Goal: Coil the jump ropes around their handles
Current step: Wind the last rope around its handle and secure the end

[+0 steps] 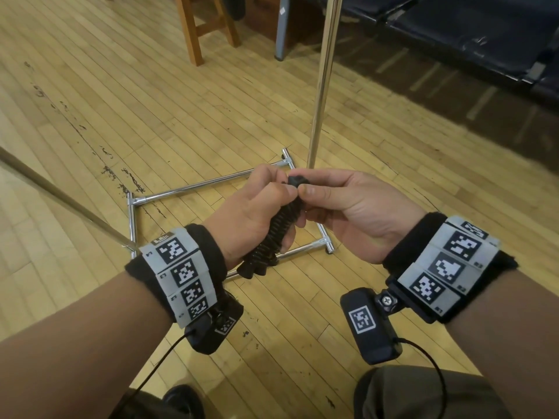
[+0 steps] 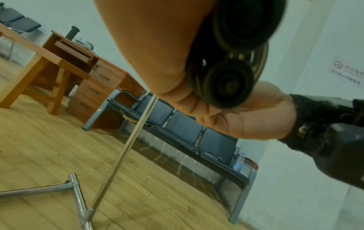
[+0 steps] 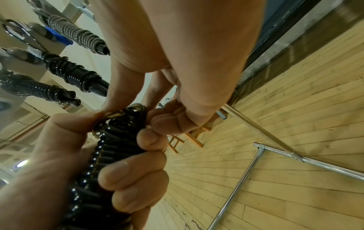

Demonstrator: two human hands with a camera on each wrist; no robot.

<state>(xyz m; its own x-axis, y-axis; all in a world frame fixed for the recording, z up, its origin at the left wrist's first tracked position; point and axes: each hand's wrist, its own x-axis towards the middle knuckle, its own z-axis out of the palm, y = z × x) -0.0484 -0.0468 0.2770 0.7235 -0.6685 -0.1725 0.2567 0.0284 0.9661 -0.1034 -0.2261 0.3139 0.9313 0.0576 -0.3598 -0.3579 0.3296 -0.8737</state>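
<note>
Head camera looks down; both wrist cameras look up closely, sharing the metal rack (image 1: pixel 211 189).

Glossy black jump rope (image 1: pixel 273 228); pale yellow wood floor (image 1: pixel 151 101).

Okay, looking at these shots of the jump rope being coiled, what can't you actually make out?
- Loose end of the black jump rope: in the head view, the left hand and right hand cover the top.
- Handle ends: left wrist view, blurred.
- Hanging coiled ropes: right wrist view; what holds them is cut off at the edge.
</note>
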